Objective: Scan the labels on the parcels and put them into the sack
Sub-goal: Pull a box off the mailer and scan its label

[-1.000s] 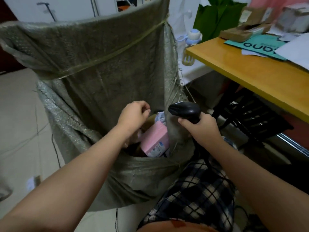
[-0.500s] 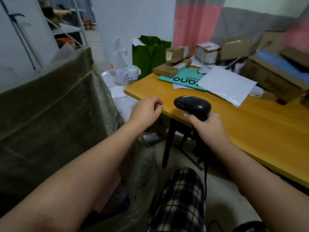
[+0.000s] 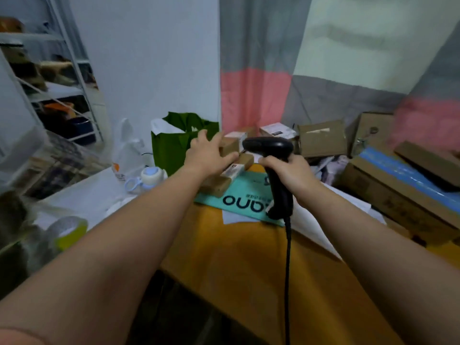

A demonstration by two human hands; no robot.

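Observation:
My right hand (image 3: pixel 290 170) grips the handle of a black barcode scanner (image 3: pixel 270 148), whose cord hangs down over the yellow table (image 3: pixel 249 270). My left hand (image 3: pixel 207 151) reaches out with spread fingers over a small brown cardboard parcel (image 3: pixel 230 146) at the table's far edge; whether it touches the parcel I cannot tell. A long flat brown parcel (image 3: pixel 219 184) with a white label lies under my left wrist. A teal mailer (image 3: pixel 239 199) lies beneath both. Only a blurred edge of the green woven sack (image 3: pixel 15 235) shows at the lower left.
More cardboard boxes (image 3: pixel 321 139) and a large blue-taped carton (image 3: pixel 398 190) crowd the table's back and right. White envelopes (image 3: pixel 316 232) lie under the scanner. A green bag (image 3: pixel 174 143), a baby bottle (image 3: pixel 149 178) and a tape roll (image 3: pixel 67 227) stand left. Shelves fill the far left.
My view swung from the sack up to the table. My left hand left the sack, opened and reached to the small brown parcel. My right hand kept the scanner and moved forward over the table.

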